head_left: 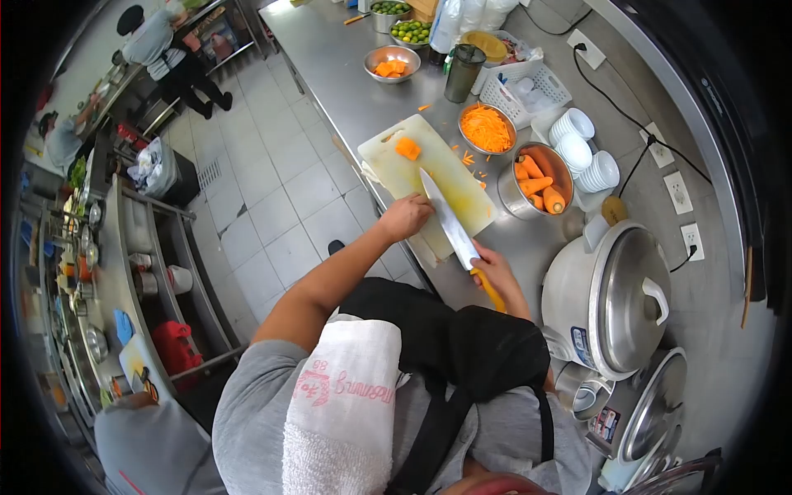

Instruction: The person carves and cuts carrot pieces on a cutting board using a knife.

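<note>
Gripping a long knife by its yellow handle in a curled right hand, slanting its broad, bright, tapering blade from the middle past the near edge of a white, yellow-stained cutting board. Touching the blade with bunched left hand; cannot tell whether pinching anything. With an orange chunk near the board's far edge.
</note>
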A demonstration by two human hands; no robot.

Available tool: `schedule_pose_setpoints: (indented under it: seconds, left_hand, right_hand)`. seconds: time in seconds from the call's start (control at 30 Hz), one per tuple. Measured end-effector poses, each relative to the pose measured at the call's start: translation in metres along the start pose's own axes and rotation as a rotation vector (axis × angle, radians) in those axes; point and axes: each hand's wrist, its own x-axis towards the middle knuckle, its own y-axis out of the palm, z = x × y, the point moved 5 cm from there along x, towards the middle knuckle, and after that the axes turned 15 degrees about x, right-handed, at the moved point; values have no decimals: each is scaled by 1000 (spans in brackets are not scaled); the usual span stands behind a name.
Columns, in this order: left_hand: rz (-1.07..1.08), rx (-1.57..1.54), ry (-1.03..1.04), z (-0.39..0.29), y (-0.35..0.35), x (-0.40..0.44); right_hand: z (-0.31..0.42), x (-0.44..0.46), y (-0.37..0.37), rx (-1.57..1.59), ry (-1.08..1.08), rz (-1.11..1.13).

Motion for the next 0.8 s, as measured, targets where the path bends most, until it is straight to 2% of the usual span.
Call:
schedule_pose_setpoints:
  seconds: [0.03,0.07,0.1,0.17,0.2,0.27,0.37,0.5,0.63,0.7,0.8]
  left_hand:
    - [-63,-79,-46,2,1,-4]
    - [-130,-159,-91,6,0,-4]
    - [-135,-155,-79,7,0,-2]
    - [-82,-265,-202,13,3,-2]
    - [-79,-266,-199,12,1,2]
    - [-147,-107,-336,17,-15,15]
    - [-211,-61,-341,27,-14,29]
    - [-79,40,-241,23,23,27]
    - [27,-113,-265,-1,28,19]
    - [-66,-177,-333,-1,34,24]
    - [-82,-340,-280,1,30,44]
  right_hand:
    - [-7,0,-9,13,-12,-4]
    - [-23,0,-19,177,-31,-18]
    - [-34,-2,-27,337,-48,-30]
    - [-40,-16,-29,367,-71,-104]
    - [-44,-24,-29,392,-82,-174]
    - [-49,-39,-18,364,-122,-239]
    - [-53,-45,5,318,-155,-317]
    - [-64,-39,38,199,-143,-281]
    - [-54,-21,87,236,-112,-260]
    - [-52,-13,101,282,-94,-288]
    - [-32,-13,114,326,-168,-345]
